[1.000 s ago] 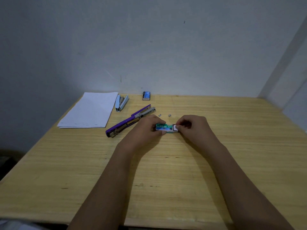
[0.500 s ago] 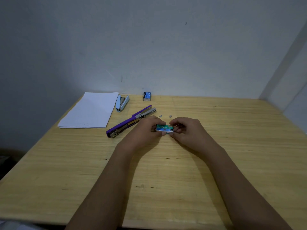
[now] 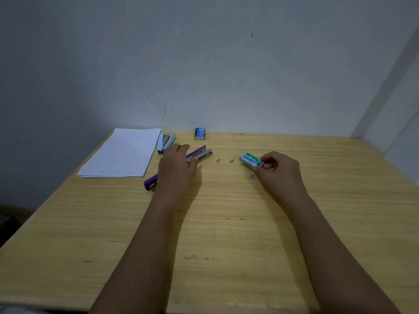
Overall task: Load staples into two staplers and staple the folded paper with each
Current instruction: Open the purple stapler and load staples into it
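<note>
A purple stapler (image 3: pixel 199 153) lies opened out flat on the wooden table, running diagonally. My left hand (image 3: pixel 175 165) hovers over its middle, fingers spread, hiding that part; whether it touches is unclear. My right hand (image 3: pixel 277 169) pinches a small green staple box (image 3: pixel 250 159) just above the table. Small staple pieces (image 3: pixel 218 160) (image 3: pixel 231 161) (image 3: pixel 252 176) lie between the stapler and the box. A light blue stapler (image 3: pixel 165 142) lies open beside the white paper stack (image 3: pixel 123 152) at the back left.
A blue staple box (image 3: pixel 200 133) stands at the table's back edge against the wall. The wooden table (image 3: pixel 226 223) fills the view, with walls behind and at the right, and its left edge dropping off beside the paper.
My hands have parted. The left hand let go of the green box and moved left over the purple stapler. The right hand carried the box to the right.
</note>
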`<state>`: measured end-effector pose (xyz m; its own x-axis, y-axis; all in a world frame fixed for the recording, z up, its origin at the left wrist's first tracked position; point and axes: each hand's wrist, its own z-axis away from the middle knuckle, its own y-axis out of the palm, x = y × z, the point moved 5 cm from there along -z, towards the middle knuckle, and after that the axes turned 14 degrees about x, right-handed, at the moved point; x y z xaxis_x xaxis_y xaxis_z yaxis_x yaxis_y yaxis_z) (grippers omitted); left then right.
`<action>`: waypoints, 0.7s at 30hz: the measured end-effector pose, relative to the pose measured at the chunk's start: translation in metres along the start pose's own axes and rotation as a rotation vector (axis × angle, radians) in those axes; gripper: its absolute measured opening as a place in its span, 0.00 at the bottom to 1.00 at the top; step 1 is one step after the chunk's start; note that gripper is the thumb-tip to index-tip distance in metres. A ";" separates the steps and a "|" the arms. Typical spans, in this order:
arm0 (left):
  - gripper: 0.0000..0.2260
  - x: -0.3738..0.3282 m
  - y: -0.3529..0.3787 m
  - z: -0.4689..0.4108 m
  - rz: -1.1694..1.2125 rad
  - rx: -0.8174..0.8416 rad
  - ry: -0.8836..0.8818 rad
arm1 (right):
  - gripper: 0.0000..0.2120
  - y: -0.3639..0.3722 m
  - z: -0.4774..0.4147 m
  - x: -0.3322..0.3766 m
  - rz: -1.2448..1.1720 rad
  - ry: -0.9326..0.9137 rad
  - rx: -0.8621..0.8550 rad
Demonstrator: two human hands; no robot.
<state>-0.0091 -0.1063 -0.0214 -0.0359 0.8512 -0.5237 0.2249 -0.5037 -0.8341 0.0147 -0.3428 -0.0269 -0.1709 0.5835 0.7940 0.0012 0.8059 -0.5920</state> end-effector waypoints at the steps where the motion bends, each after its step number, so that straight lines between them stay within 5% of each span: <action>1: 0.19 0.000 0.003 -0.001 -0.043 0.009 -0.027 | 0.09 -0.001 -0.002 -0.003 0.026 0.014 -0.007; 9: 0.14 0.003 0.011 -0.007 -0.178 0.032 -0.077 | 0.12 0.001 0.001 0.001 0.110 -0.029 -0.030; 15: 0.15 0.003 0.005 -0.004 -0.076 0.041 0.000 | 0.08 0.021 0.003 0.005 0.287 -0.024 0.232; 21: 0.15 -0.004 0.008 -0.004 -0.006 0.154 0.037 | 0.05 0.025 0.002 0.010 0.261 -0.041 0.242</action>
<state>-0.0033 -0.1129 -0.0257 -0.0007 0.8579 -0.5139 0.0723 -0.5125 -0.8556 0.0113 -0.3172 -0.0340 -0.2353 0.7580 0.6083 -0.1822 0.5804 -0.7937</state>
